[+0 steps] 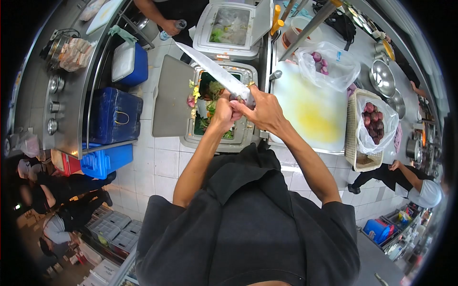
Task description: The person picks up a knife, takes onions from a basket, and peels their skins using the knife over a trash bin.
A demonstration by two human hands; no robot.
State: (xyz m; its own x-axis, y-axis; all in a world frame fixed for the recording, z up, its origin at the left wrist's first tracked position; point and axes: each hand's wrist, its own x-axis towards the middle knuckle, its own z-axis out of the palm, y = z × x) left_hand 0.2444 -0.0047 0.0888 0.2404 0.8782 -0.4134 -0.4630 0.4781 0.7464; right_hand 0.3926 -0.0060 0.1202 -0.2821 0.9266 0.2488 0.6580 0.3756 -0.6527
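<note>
My right hand [265,112] is closed around the grip end of a large kitchen knife [210,66]. Its broad blade points up and to the left, over the bin. Close against it, my left hand [224,113] is closed on a small purplish thing that looks like a red onion [241,100], mostly hidden by fingers and blade. Both hands are above an open waste bin [191,141] holding vegetable scraps [210,102]. Peelings cling to the bin's left edge, beside its folded-back grey lid [171,102].
Right of the bin lies a yellow-stained white cutting board [310,105], with a plastic bag of red onions [329,62] at its far end. A basket [353,119] holds another onion bag. A second bin [229,47] stands beyond; a person's hand [171,27] holds a bottle nearby.
</note>
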